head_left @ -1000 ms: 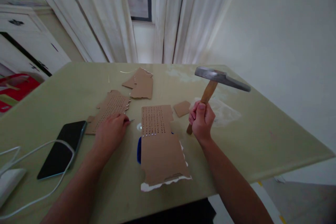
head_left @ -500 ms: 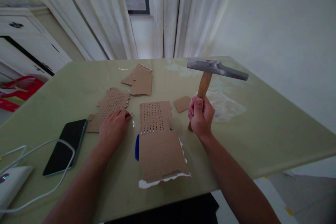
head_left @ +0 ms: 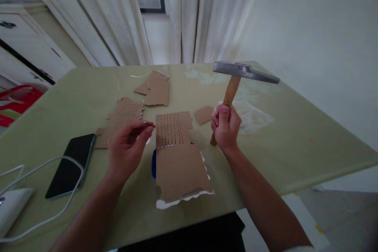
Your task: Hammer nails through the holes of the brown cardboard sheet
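Note:
My right hand (head_left: 226,126) is closed round the wooden handle of a hammer (head_left: 232,90), raised with its steel head up and lying crosswise. My left hand (head_left: 128,141) is pinched, thumb against fingertips, just left of a cardboard piece (head_left: 184,169). Whatever the pinch holds is too small to make out. Rows of small holes cover this cardboard's far half, and several pale, shiny dots sit in the nearest row. Blue edges (head_left: 154,164) show from beneath it. Behind my left hand lies another hole-covered cardboard piece (head_left: 126,112) with small shiny bits along its right edge.
Cardboard scraps (head_left: 159,90) lie farther back, and a small one (head_left: 203,115) near my right hand. A clear plastic bag (head_left: 254,118) lies to the right. On the left are a phone (head_left: 71,165), a white cable (head_left: 44,161) and a white device (head_left: 14,208).
My left hand has lifted off the left cardboard piece and shifted right towards the middle one, fingers pinched. My right hand still holds the hammer upright, almost unmoved.

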The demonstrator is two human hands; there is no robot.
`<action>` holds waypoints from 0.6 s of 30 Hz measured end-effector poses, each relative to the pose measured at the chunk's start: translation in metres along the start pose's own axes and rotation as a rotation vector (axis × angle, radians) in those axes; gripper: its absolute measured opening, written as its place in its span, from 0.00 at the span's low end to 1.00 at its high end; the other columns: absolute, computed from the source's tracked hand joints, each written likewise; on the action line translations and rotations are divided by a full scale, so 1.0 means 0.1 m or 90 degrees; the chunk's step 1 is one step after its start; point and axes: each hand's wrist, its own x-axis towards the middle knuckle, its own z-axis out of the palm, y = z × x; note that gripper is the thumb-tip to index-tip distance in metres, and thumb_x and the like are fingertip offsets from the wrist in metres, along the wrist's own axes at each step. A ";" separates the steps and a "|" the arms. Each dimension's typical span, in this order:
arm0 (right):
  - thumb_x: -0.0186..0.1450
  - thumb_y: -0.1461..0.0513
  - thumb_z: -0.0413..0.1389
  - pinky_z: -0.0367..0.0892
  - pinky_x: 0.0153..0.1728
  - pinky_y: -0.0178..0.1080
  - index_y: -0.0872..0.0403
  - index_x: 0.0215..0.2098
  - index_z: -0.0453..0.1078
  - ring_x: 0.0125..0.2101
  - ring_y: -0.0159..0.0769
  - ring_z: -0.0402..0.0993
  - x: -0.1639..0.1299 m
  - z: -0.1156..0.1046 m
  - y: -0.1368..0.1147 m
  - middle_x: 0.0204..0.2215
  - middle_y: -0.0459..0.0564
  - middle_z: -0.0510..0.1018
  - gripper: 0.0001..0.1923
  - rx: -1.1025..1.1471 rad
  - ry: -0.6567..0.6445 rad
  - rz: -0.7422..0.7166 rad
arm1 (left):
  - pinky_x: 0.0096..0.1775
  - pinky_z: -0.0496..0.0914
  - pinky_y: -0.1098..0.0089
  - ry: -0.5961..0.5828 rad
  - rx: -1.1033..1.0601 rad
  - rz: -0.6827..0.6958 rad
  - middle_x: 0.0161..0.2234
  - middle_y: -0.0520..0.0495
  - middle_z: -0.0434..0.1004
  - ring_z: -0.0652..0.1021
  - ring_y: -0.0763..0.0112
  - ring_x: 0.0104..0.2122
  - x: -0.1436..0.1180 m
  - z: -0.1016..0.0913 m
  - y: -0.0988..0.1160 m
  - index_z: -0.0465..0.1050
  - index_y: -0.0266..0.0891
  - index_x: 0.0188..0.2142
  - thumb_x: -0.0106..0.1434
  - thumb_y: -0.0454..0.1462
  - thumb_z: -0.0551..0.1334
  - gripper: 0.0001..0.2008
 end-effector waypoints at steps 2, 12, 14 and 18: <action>0.79 0.40 0.55 0.50 0.16 0.33 0.48 0.33 0.63 0.16 0.26 0.53 0.00 0.00 0.00 0.20 0.35 0.59 0.25 0.003 0.001 0.004 | 0.42 0.84 0.66 -0.039 -0.053 -0.013 0.40 0.47 0.91 0.88 0.66 0.37 -0.07 0.04 0.08 0.83 0.42 0.42 0.68 0.43 0.73 0.08; 0.79 0.40 0.55 0.51 0.16 0.33 0.48 0.34 0.63 0.16 0.26 0.54 0.00 0.02 -0.02 0.20 0.36 0.60 0.25 -0.008 -0.005 -0.007 | 0.34 0.77 0.70 -0.197 0.007 0.003 0.38 0.47 0.91 0.84 0.69 0.33 -0.17 0.09 0.17 0.89 0.46 0.41 0.70 0.43 0.73 0.06; 0.79 0.40 0.55 0.52 0.16 0.33 0.48 0.34 0.63 0.16 0.26 0.54 0.00 0.03 -0.02 0.20 0.36 0.60 0.25 -0.012 -0.003 -0.006 | 0.34 0.76 0.70 -0.211 0.020 0.013 0.38 0.48 0.91 0.84 0.69 0.33 -0.17 0.09 0.19 0.89 0.46 0.41 0.71 0.43 0.72 0.06; 0.79 0.39 0.54 0.52 0.16 0.33 0.47 0.34 0.62 0.16 0.27 0.54 -0.01 0.03 -0.03 0.20 0.36 0.60 0.26 -0.030 -0.003 -0.001 | 0.34 0.75 0.70 -0.224 0.038 0.033 0.37 0.48 0.90 0.83 0.68 0.32 -0.16 0.08 0.22 0.90 0.46 0.41 0.71 0.43 0.71 0.07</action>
